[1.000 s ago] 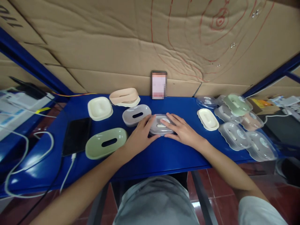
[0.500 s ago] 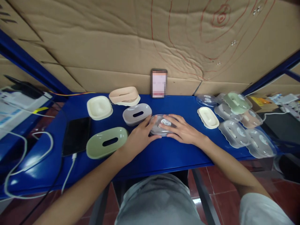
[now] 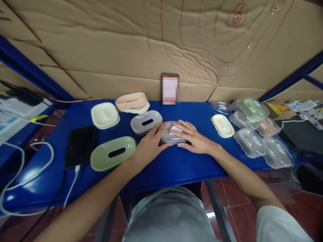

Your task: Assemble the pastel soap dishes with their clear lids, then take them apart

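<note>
Centrally on the blue table [image 3: 176, 164], a clear box [image 3: 169, 134] is pressed between both hands: the left hand [image 3: 148, 146] is curled against its left edge, the right hand [image 3: 193, 137] laid flat, seemingly, over its lid.

Head-worn camera, looking forward and down, close over the blue table [image 3: 176, 164], cardboard wall [image 3: 126, 50] behind

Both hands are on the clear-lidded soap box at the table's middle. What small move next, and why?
Probably press the clear lid down evenly: left hand braces its left edge, right hand lies flat on top, and the box sits on the blue table. Whether it has seated cannot be told.
</note>
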Available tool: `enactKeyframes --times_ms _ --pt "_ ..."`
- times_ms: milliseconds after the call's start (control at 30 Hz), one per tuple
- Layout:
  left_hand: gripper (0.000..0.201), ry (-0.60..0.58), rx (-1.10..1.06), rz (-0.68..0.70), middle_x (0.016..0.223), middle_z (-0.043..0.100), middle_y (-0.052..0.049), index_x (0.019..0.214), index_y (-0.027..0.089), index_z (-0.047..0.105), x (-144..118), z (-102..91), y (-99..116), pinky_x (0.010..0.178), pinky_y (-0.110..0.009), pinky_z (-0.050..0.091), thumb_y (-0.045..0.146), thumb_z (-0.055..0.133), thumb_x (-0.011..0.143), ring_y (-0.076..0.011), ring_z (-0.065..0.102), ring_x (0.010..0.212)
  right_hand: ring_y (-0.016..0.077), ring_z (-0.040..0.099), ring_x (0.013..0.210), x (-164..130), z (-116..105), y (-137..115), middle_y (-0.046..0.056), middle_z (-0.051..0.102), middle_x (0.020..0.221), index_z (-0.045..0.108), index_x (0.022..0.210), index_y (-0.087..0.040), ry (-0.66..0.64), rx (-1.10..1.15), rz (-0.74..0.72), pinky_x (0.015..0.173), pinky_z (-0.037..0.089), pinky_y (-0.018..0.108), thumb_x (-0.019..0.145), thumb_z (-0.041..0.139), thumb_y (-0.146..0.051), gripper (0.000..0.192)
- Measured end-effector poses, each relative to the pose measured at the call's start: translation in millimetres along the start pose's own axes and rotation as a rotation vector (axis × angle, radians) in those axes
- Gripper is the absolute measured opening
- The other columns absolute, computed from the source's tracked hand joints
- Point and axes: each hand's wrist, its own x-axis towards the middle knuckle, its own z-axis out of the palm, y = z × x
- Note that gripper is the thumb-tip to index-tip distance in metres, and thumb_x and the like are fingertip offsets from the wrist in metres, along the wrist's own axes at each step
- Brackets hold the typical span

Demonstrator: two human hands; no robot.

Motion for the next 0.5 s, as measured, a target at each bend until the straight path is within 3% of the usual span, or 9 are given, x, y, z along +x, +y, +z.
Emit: enactKeyframes --times_ms 100,200,267,333,400,500 --pt "0.081 -0.001 -0.007 -0.041 0.160 0.055 -0.020 0.162 0.023 0.037 -0.1 -1.1 1.2 0.114 -0.052 0.055 0.049 0.077 0.096 -0.0372 0.058 0.146 0.0305 0.027 0.165 -12.1 -20.0 18.5 0.007 0.034 0.176 0.034 0.170 -0.033 0.106 -0.060 0.194 0.132 0.027 0.060 0.112 0.043 -0.053 0.062" --pt "0.081 -0.040 -0.053 -0.064 0.161 0.053 -0.018 0.161 0.024 0.037 0.4 -3.9 3.2 0.116 -0.052 0.053 0.044 0.078 0.095 -0.0366 0.054 0.150 0.0438 0.036 0.159 -35.5 -32.0 52.6 0.019 0.042 0.170 0.046 0.164 -0.023 0.303 -0.291 0.706 0.124 0.031 0.073 0.109 0.040 -0.062 0.068" --pt "0.082 -0.089 -0.106 -0.079 0.165 0.049 -0.017 0.161 0.026 0.035 1.2 -6.3 4.5 0.117 -0.052 0.053 0.041 0.079 0.093 -0.0360 0.050 0.152 0.0510 0.046 0.150 -48.5 -30.8 74.4 0.028 0.048 0.163 0.049 0.161 -0.015 0.290 -0.337 0.975 0.115 0.038 0.077 0.104 0.042 -0.070 0.080" --pt "0.082 -0.137 -0.162 -0.094 0.165 0.049 -0.016 0.159 0.026 0.035 2.5 -8.8 5.1 0.117 -0.052 0.053 0.039 0.080 0.091 -0.0351 0.051 0.152 0.0489 0.056 0.140 -53.7 -25.9 89.7 0.027 0.058 0.154 0.053 0.158 -0.015 0.201 -0.296 1.024 0.111 0.045 0.072 0.100 0.045 -0.075 0.084" --pt "0.080 -0.165 -0.212 -0.111 0.162 0.052 -0.015 0.156 0.026 0.038 4.2 -11.4 5.1 0.118 -0.052 0.052 0.037 0.082 0.089 -0.0342 0.053 0.151 0.0415 0.061 0.137 -50.9 -22.6 99.5 0.021 0.063 0.151 0.055 0.157 -0.020 0.170 -0.259 0.950 0.112 0.050 0.061 0.103 0.041 -0.073 0.077" --pt "0.077 -0.167 -0.284 -0.147 0.158 0.057 -0.013 0.151 0.024 0.044 6.8 -14.6 4.4 0.120 -0.054 0.050 0.037 0.084 0.087 -0.0341 0.055 0.148 0.0392 0.048 0.150 -41.7 -23.6 113.2 0.020 0.052 0.163 0.047 0.162 -0.019 0.284 -0.338 0.950 0.119 0.043 0.059 0.109 0.029 -0.063 0.071"
